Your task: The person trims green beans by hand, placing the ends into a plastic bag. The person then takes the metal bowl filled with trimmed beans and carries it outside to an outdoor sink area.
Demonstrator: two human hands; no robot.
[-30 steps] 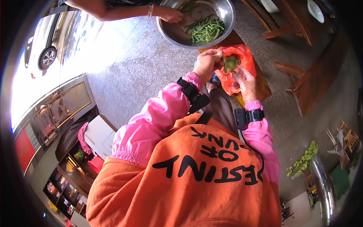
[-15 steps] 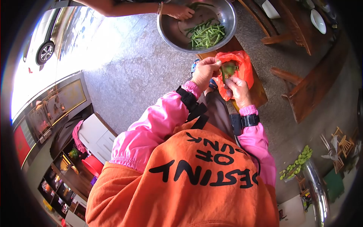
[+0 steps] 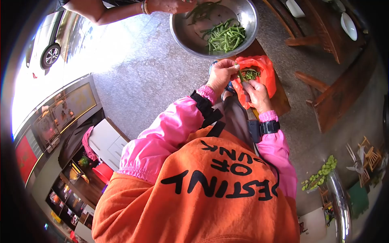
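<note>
Between my two hands is a green bean (image 3: 240, 75), held upright over the edge of a red plastic bag (image 3: 269, 79). My left hand (image 3: 222, 75) pinches its upper end between thumb and fingertips. Lower down, my right hand (image 3: 258, 96) closes on the other end, its fingers partly covering the bean. Small green scraps (image 3: 250, 74) lie inside the open bag, which rests on a wooden bench (image 3: 283, 101). Just beyond, a wide metal basin (image 3: 181, 39) contains a pile of cut green beans (image 3: 227, 37) and some longer ones (image 3: 202, 12).
Another person's hand (image 3: 172, 5) is over the basin's far left rim. Wooden benches (image 3: 340, 97) stand to the right, with white bowls (image 3: 349, 26) beyond. A white cabinet (image 3: 106, 141) is at left. Green produce (image 3: 321, 174) lies at lower right.
The other person's hand has drawn back from inside the basin toward its upper left rim. My hands still hold a bean over the bag, where the scraps show more plainly.
</note>
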